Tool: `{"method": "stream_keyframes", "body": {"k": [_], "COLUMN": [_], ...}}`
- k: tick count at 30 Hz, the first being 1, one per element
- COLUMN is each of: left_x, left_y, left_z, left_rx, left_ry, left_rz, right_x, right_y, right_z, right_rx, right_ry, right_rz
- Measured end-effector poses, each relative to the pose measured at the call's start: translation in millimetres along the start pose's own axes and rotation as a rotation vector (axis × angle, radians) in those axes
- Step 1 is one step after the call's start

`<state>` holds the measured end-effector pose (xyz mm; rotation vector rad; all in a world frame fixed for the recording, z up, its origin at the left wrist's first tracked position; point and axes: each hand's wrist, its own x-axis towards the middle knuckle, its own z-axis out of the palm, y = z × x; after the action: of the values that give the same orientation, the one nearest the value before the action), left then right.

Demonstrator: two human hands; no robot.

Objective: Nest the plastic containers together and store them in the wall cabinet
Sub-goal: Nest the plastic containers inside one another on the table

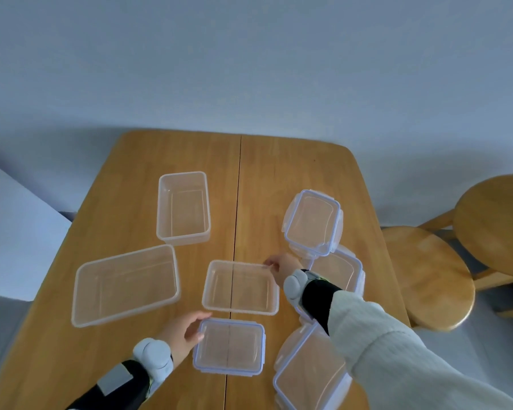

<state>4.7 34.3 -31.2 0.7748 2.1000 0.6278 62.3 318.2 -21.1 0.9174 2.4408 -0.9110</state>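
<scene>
Right hand [282,269] fingers pinch middle container [240,288] corner, long axis crosswise; left hand [184,332] loose.

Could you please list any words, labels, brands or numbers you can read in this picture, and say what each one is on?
None can be read. The clear plastic containers, their lids, the wooden table and the stools show no print. The grey patch on the left wristband looks blank.

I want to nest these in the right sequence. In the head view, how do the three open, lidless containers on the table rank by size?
Largest to smallest, as they look:
1. The wide container at the left.
2. The middle container, with the right hand at its corner.
3. The far container.
The last two look close, and the far one sits further from the camera, so that order is unsure.
</scene>
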Motion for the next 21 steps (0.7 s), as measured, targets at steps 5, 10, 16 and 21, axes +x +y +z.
{"method": "stream_keyframes", "body": {"k": [5,10,16,21], "left_x": [-11.0,-18.7,-26.6,-28.5], "left_y": [-7.8,-16.5,-13.2,-10.0], "left_z": [-1.0,4.1,5.1,-1.8], "left_rx": [-0.023,-0.266,-0.458,-0.474], "left_ry": [-0.013,0.068,-0.004,-0.036], "left_rz": [-0.044,-0.217,-0.406,-0.367], "right_x": [-6.2,-35.7,-107.4,-136.5], "right_y": [-5.1,2.7,19.0,5.5], "right_z": [11.7,11.9,66.8,76.6], "right_rx": [-0.011,0.224,0.738,0.746], "right_ry": [-0.054,0.156,-0.081,-0.152], "right_rz": [-0.010,0.142,0.382,0.298]}}
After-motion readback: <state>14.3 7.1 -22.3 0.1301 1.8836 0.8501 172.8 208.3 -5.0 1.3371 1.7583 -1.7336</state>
